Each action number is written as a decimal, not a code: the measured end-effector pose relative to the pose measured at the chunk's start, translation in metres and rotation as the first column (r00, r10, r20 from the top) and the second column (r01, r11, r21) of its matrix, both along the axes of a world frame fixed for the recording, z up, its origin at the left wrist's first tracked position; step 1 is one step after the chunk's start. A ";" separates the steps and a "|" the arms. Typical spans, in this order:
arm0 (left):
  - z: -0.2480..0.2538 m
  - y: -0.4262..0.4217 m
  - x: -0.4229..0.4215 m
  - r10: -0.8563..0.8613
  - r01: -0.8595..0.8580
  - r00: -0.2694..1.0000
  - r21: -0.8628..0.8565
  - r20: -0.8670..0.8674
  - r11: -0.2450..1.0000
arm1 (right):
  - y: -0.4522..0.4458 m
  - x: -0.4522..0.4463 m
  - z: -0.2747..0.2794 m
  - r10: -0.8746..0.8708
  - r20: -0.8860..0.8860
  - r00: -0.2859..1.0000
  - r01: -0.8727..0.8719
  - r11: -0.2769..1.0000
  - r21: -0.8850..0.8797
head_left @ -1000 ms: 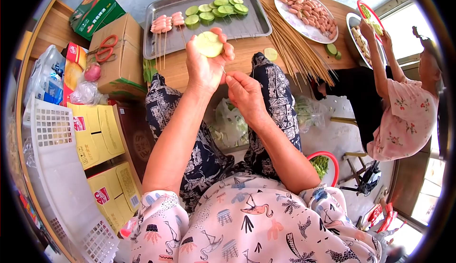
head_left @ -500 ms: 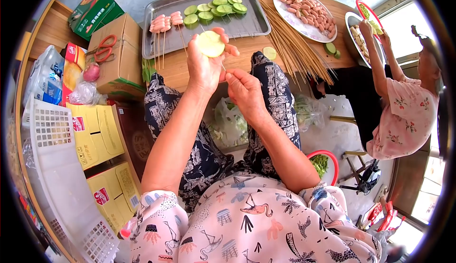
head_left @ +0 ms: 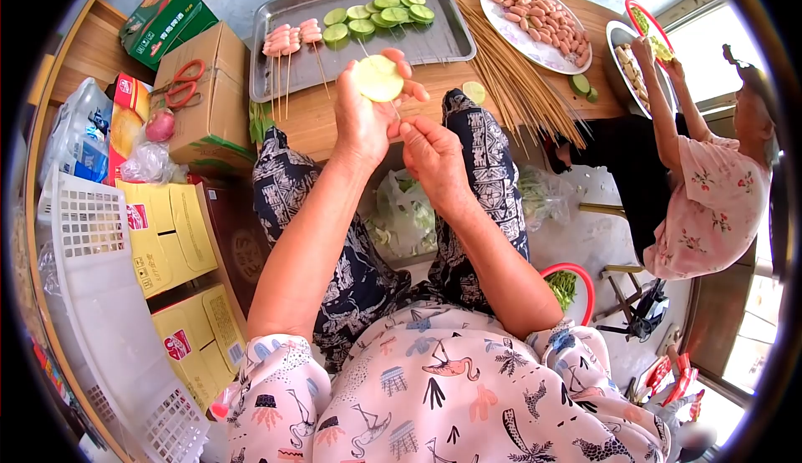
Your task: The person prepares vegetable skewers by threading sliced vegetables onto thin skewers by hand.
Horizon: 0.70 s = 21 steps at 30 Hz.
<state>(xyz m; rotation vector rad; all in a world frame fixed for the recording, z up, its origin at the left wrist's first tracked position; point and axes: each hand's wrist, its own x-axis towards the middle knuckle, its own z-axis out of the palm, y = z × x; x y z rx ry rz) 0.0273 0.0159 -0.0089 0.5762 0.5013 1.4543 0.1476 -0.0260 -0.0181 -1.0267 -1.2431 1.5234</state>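
Slice [head_left: 380,78], round and pale green, rests in the cupped left hand [head_left: 359,120], above the near edge of the bench [head_left: 313,133]. The right hand [head_left: 435,158] pinches a skewer [head_left: 396,112] between thumb and fingers; the stick runs up toward the slice, and a slim point shows past its far side. Beyond, toward the bench's left end, a metal tray [head_left: 288,3] bears green rounds [head_left: 386,18] and skewered sausages [head_left: 282,41], whose stick ends jut over its near rim. Loose skewers [head_left: 511,70] fan from beside the tray past the bench's near edge, and a white plate [head_left: 506,33] of sausage pieces [head_left: 543,22] stands by the far edge. Near the right end, another person's hands [head_left: 645,52] are raised by a bowl [head_left: 614,41].
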 end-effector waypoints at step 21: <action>-0.011 0.013 -0.007 0.117 -0.122 0.992 -0.136 -0.045 0.983 | 0.094 0.116 0.032 -0.152 -0.118 0.981 0.160 0.985 0.062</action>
